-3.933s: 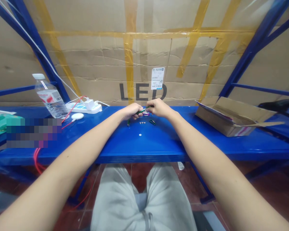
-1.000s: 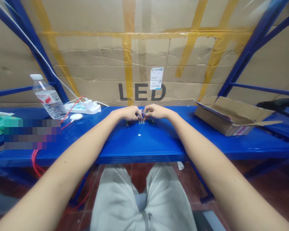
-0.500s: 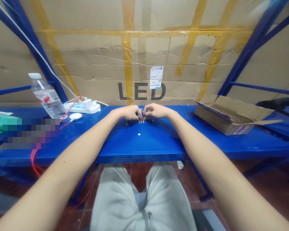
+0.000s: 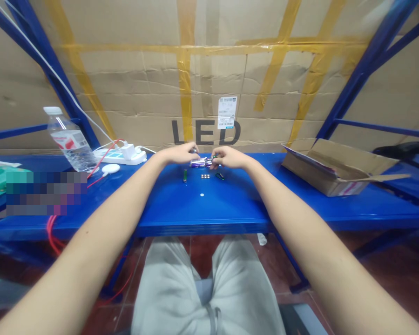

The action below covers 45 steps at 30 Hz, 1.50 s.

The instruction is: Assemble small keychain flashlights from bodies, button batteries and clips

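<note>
My left hand (image 4: 182,154) is at the back of the blue table, fingers curled, with a small dark metallic bit showing at the fingertips. Opposite it, my right hand (image 4: 229,157) is closed in a pinch; a hint of green shows at its fingers, but the held piece is too small to name. Between both hands lie several shiny silver-and-purple tubes (image 4: 200,163). In front of them are a slim green stick-like piece (image 4: 185,176), a short row of small silver button-like pieces (image 4: 205,176) and a dark green carabiner-like loop (image 4: 220,176).
An open cardboard box (image 4: 335,167) stands right on the blue table (image 4: 202,211). At left are a water bottle (image 4: 71,142), a white power strip (image 4: 139,156), red cable (image 4: 49,228) and a round white puck (image 4: 111,169). A large taped carton (image 4: 143,93) stands behind.
My left hand has moved up and left, away from the small row of pieces. The tubes and green stick now show more fully. My right hand has shifted slightly up.
</note>
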{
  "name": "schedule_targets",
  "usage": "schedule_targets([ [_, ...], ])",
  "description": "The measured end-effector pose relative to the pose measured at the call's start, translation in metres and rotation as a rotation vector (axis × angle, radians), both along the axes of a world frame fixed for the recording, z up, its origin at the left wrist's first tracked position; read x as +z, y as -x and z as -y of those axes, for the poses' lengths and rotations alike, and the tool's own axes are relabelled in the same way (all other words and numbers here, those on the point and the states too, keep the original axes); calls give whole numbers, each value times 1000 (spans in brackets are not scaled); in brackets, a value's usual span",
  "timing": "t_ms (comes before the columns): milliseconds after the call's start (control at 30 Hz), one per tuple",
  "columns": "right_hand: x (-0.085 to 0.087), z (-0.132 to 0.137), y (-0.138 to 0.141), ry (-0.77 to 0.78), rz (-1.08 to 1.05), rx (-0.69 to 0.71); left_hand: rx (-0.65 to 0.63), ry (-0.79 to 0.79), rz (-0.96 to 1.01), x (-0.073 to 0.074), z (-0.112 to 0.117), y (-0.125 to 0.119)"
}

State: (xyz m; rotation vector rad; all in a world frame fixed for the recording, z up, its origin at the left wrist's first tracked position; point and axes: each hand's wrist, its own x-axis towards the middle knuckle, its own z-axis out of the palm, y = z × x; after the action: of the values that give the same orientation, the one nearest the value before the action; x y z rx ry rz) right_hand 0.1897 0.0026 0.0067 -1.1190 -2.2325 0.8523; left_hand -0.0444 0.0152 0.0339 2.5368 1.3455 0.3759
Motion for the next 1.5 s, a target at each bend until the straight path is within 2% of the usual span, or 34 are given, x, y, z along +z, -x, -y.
schedule_targets([
  [67, 1, 0, 0, -1, -7, -42, 113, 10, 4, 3, -3, 10],
  [167, 1, 1, -1, -8, 4, -73, 270, 76, -111, 6, -6, 23],
  [267, -1, -1, -2, -4, 19, -77, 425, 303, -200, 5, -4, 31],
  [367, -3, -3, -2, 8, 33, -70, 496, 478, -240, 4, 3, 31],
  [533, -4, -4, -1, 19, 66, -71, 439, 567, -295, 6, 11, 26],
  [767, -3, -1, 0, 23, 93, -73, 361, 569, -358, 6, 12, 26],
  [1033, -2, 0, 0, 33, 101, -71, 353, 588, -227, 6, 13, 22],
  [1300, 1, 6, 2, 55, 110, -74, 273, 597, -226, 5, 17, 18],
  [1500, 1, 6, 3, 66, 114, -70, 300, 623, -234, 4, 14, 21],
])
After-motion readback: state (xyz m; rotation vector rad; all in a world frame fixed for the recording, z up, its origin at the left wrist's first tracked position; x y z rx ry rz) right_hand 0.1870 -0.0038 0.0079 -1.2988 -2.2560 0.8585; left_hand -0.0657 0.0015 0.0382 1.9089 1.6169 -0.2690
